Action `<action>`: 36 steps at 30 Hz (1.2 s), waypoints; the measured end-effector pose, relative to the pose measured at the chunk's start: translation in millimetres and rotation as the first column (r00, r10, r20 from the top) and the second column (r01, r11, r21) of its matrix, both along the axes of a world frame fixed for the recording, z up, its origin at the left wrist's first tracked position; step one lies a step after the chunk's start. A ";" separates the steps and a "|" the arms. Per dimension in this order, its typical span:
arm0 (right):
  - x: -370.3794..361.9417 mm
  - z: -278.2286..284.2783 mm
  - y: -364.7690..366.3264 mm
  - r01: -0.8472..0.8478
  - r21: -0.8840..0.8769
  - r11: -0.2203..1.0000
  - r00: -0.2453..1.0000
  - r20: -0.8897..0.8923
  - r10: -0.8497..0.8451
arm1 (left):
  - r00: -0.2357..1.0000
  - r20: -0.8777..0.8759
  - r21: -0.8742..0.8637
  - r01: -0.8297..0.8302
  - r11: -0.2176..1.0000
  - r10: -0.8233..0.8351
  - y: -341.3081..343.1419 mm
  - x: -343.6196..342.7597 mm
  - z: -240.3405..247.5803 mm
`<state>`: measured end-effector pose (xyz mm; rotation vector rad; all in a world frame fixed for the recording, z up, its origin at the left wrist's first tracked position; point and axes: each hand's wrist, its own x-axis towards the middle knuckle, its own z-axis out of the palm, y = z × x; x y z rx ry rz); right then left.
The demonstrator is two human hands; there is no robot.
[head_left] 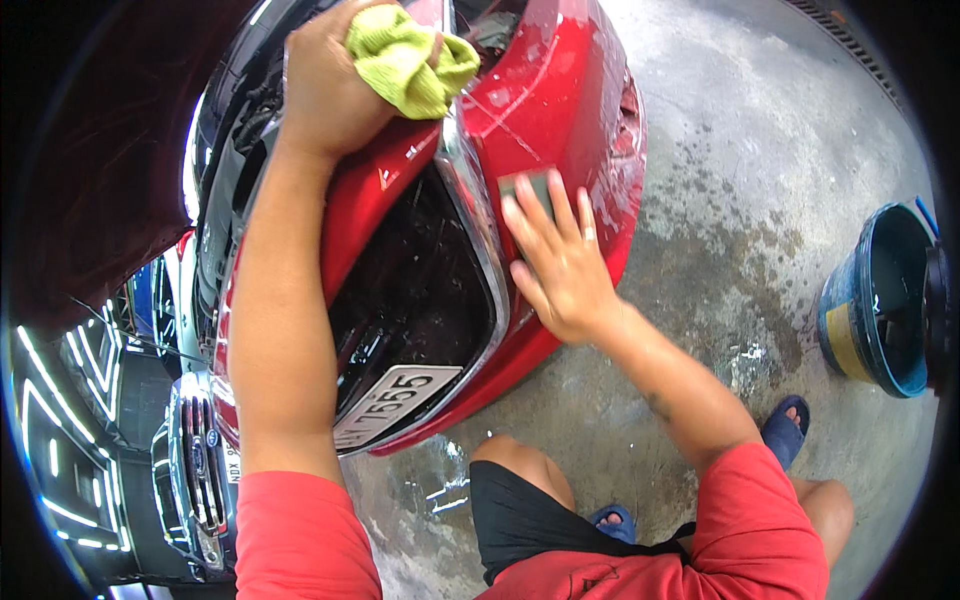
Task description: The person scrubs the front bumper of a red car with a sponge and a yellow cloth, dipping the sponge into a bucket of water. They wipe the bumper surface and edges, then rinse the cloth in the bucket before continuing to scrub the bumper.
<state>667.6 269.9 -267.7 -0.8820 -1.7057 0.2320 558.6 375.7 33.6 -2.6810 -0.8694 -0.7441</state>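
A crumpled yellow-green cloth (405,62) is bunched in my left hand (330,85), whose fingers are closed around it. That hand is over the front edge of a red car's bonnet, above the grille. My right hand (565,265) lies with its fingers stretched over a small dark grey piece of sandpaper (543,190), pressing it to the red bumper (530,110). Wet whitish streaks and scuffs mark the bumper around it. Between my arms is the black grille (420,270) with its chrome trim (485,250). Part of the sandpaper is hidden under my fingers.
A dark blue bucket (845,305) with liquid inside stands on the wet concrete floor (690,120) at right. A number plate (400,405) sits low on the car's front. Another car (195,470) is parked at left. The raised bonnet (90,150) overhangs the upper left.
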 end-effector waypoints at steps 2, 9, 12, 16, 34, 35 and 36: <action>9.8 -0.7 2.7 0.009 0.003 1.000 1.000 0.026 -0.009 | 0.994 -0.105 0.152 0.042 0.988 -0.027 1.5 11.8 12.2; 6.9 35.2 26.6 0.061 -0.010 0.998 0.998 -0.004 -0.061 | 0.984 0.177 -0.222 0.042 0.974 -0.002 0.2 -1.7 -8.0; 16.3 5.5 -2.4 0.001 -0.065 0.998 0.996 0.085 0.004 | 0.999 -0.032 0.083 -0.008 0.997 0.011 -0.9 10.9 4.8; 26.1 49.3 41.3 0.134 0.052 0.990 0.990 0.046 -0.137 | 0.999 -0.032 -0.016 0.007 1.000 -0.007 1.1 12.6 2.1; -4.8 61.6 28.3 0.275 -0.134 0.952 0.953 -0.092 -0.288 | 0.999 0.040 0.001 0.015 1.000 -0.015 0.3 11.1 7.1; 8.4 62.8 44.5 0.315 -0.135 0.939 0.942 -0.077 -0.327 | 0.999 0.049 0.008 0.013 1.000 -0.013 1.6 12.4 4.7; 17.7 63.0 59.4 0.352 -0.144 0.925 0.930 -0.060 -0.363 | 0.998 0.056 0.006 0.008 1.000 -0.008 1.7 12.1 1.5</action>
